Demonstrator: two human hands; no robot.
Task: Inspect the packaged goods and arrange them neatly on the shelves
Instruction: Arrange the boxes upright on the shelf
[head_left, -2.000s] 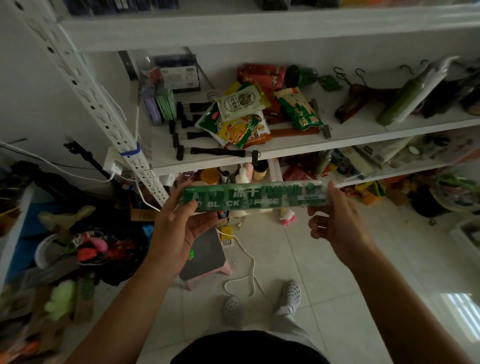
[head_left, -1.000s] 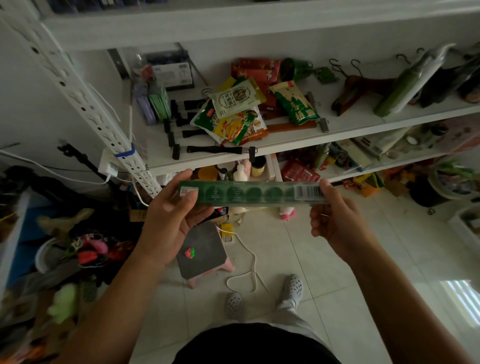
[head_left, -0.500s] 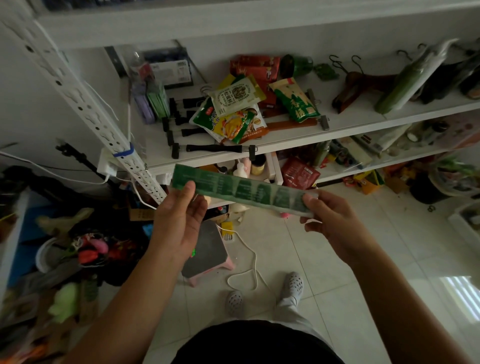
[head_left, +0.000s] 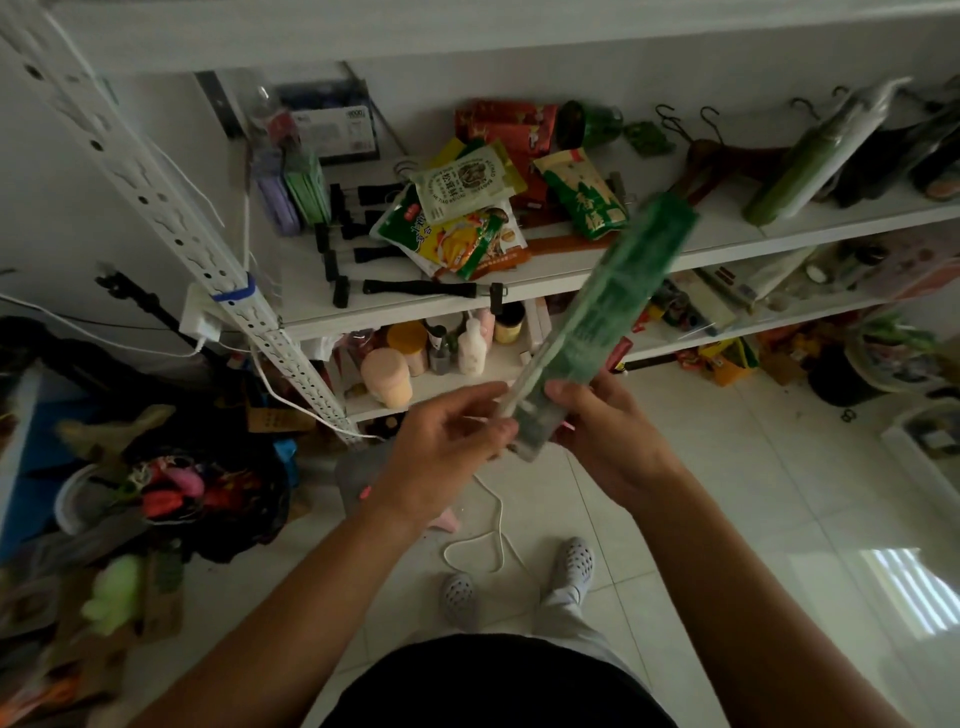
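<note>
Since 0.5 s ago: long green package (head_left: 597, 322) swung from nearly level to steeply tilted, and both hands are now together at its near end. Near field: grey perforated shoes (head_left: 460, 597) on pale floor tile, and a white cord (head_left: 498, 540) looped just ahead of them. Right hand (head_left: 608, 441) grips the package's near end, thumb (head_left: 563, 387) laid across the top face, the other fingers curled underneath. Left hand (head_left: 447, 441) is at the same end from the left. Its thumb and forefinger are stretched out and touch the package's clear edge, the remaining fingers loosely bent. Motion blur, so I cannot tell whether this pinch is closed. The package is in the air, off every shelf, its far end pointing up and right across the front of the middle shelf (head_left: 415, 312). Below that shelf: small bottles and jars (head_left: 472, 348). On it: a loose, overlapping heap of snack bags (head_left: 467, 218), with black clips (head_left: 415, 287) in front near the edge. Further right and back: wooden hangers (head_left: 727, 156), then a green bottle (head_left: 795, 171) lying tilted.
</note>
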